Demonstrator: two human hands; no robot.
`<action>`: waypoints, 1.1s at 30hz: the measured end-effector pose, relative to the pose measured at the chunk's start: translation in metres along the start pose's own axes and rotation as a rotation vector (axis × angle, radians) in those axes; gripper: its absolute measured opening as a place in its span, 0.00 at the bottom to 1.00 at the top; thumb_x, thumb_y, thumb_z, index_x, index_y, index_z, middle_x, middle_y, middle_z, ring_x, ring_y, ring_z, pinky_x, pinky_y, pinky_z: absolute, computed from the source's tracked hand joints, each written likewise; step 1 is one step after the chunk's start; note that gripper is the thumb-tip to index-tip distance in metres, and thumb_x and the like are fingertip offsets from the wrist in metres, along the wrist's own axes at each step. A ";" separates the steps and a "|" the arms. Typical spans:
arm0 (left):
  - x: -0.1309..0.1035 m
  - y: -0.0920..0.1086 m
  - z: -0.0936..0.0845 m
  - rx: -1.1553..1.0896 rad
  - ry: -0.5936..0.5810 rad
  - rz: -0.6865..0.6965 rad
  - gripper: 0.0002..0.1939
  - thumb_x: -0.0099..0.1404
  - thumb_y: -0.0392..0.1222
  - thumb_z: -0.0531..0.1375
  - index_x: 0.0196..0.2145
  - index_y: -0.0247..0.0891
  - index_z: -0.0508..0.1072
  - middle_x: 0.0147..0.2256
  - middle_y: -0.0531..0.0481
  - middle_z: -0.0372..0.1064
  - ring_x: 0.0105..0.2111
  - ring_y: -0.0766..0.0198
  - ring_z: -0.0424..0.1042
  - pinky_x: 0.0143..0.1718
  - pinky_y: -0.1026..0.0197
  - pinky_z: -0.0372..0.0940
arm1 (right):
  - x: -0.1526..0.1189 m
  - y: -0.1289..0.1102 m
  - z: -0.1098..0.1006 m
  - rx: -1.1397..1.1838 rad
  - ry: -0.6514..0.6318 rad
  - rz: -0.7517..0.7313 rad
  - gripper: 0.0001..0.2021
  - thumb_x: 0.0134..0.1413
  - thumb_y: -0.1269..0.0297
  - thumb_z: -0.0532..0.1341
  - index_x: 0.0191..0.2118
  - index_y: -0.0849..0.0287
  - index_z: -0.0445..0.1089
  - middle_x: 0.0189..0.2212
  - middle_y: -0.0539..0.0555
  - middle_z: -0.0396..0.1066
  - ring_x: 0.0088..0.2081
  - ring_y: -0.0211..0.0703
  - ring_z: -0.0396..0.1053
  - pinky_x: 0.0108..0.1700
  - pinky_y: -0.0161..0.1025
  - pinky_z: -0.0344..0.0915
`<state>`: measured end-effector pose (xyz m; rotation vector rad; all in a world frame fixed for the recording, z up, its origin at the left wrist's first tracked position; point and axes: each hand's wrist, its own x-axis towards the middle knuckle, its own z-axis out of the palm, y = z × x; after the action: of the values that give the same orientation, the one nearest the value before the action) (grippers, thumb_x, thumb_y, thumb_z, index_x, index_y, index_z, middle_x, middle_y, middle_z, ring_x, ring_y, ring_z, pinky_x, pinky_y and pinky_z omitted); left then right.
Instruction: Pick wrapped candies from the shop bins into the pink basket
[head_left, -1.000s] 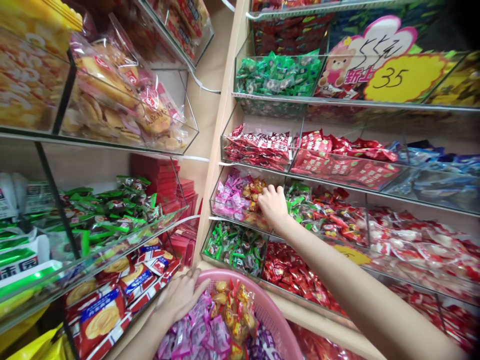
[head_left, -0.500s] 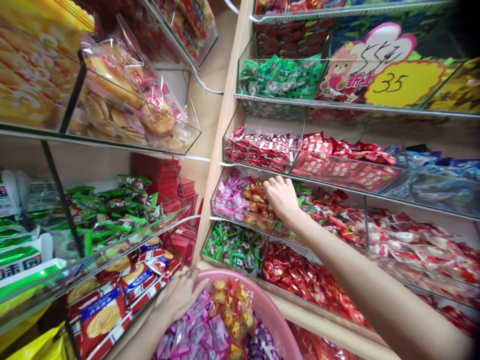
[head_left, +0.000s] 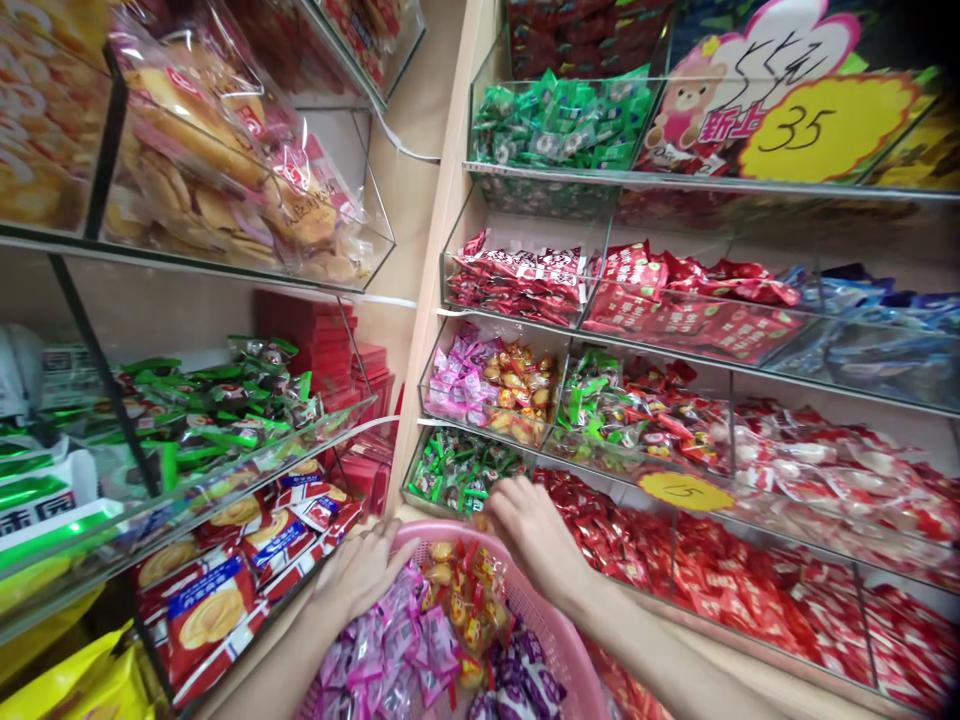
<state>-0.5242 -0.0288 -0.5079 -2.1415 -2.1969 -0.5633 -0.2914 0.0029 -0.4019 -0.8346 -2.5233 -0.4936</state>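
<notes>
1. The left hand [head_left: 364, 575] lies over the left side of the rim of the pink basket [head_left: 579, 660], fingers loosely extended and thumb apart from them.
2. The right hand [head_left: 536, 540] is over the basket's far right edge, its fingers curled inward and down. A blurred gold-brown bit shows by the fingertips; whether it is gripped, I cannot tell.
3. The basket sits low in front of the shelves, cut off by the bottom of the view.
4. Inside it, lilac packets [head_left: 397, 640] fill the left and middle, gold packets [head_left: 469, 600] lie to their right near the back, and dark purple packets [head_left: 525, 680] lie at the lower right.
5. Just behind the right hand, a clear-fronted bin holds green wrapped sweets [head_left: 457, 475]; red packets [head_left: 727, 570] line the same level to the right.
6. One level up, the corner bin has pink packets [head_left: 461, 380] on its left and gold-wrapped sweets [head_left: 521, 380] on its right.
7. A yellow tag [head_left: 686, 490] reading "15" is farther right.
8. Left of the basket, biscuit packets [head_left: 206, 610] lie on a lower shelf.
</notes>
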 end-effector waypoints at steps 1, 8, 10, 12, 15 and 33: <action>0.000 0.000 0.000 -0.005 -0.001 -0.001 0.33 0.63 0.61 0.35 0.52 0.37 0.63 0.50 0.41 0.66 0.49 0.53 0.65 0.50 0.54 0.55 | -0.011 -0.001 0.011 0.047 -0.048 0.012 0.07 0.61 0.68 0.50 0.32 0.57 0.62 0.33 0.52 0.63 0.36 0.43 0.57 0.35 0.37 0.51; 0.002 0.000 0.000 -0.019 -0.007 0.006 0.32 0.63 0.61 0.36 0.49 0.39 0.65 0.48 0.41 0.67 0.45 0.54 0.67 0.46 0.55 0.57 | -0.059 0.020 0.047 0.318 -0.165 0.182 0.08 0.59 0.71 0.49 0.31 0.57 0.61 0.32 0.51 0.65 0.35 0.43 0.60 0.38 0.39 0.54; 0.002 0.000 0.001 -0.014 -0.003 0.014 0.31 0.63 0.60 0.36 0.49 0.39 0.65 0.48 0.41 0.67 0.45 0.54 0.67 0.46 0.55 0.57 | -0.065 0.026 0.051 0.355 -0.166 0.220 0.07 0.58 0.72 0.49 0.31 0.57 0.61 0.31 0.52 0.66 0.35 0.43 0.60 0.37 0.39 0.54; 0.002 0.000 0.002 -0.012 -0.003 0.016 0.31 0.63 0.61 0.35 0.49 0.40 0.65 0.47 0.41 0.67 0.45 0.53 0.68 0.46 0.54 0.58 | -0.069 0.029 0.054 0.362 -0.171 0.243 0.07 0.57 0.72 0.49 0.31 0.58 0.61 0.30 0.52 0.66 0.35 0.44 0.61 0.37 0.39 0.55; 0.002 0.000 0.002 -0.004 -0.005 0.017 0.32 0.64 0.60 0.35 0.50 0.39 0.64 0.49 0.41 0.66 0.46 0.53 0.67 0.46 0.54 0.57 | -0.071 0.034 0.056 0.345 -0.183 0.237 0.07 0.57 0.71 0.49 0.30 0.58 0.61 0.29 0.52 0.66 0.35 0.43 0.62 0.37 0.38 0.55; 0.002 -0.001 0.003 -0.021 -0.022 -0.019 0.33 0.63 0.62 0.36 0.51 0.40 0.64 0.50 0.41 0.66 0.47 0.54 0.67 0.47 0.54 0.57 | -0.038 0.017 0.069 0.169 -0.329 -0.014 0.09 0.56 0.76 0.50 0.33 0.59 0.65 0.35 0.53 0.66 0.37 0.40 0.62 0.37 0.35 0.55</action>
<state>-0.5246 -0.0258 -0.5103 -2.1502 -2.2346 -0.5693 -0.2730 0.0291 -0.4758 -0.8947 -2.8219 -0.1509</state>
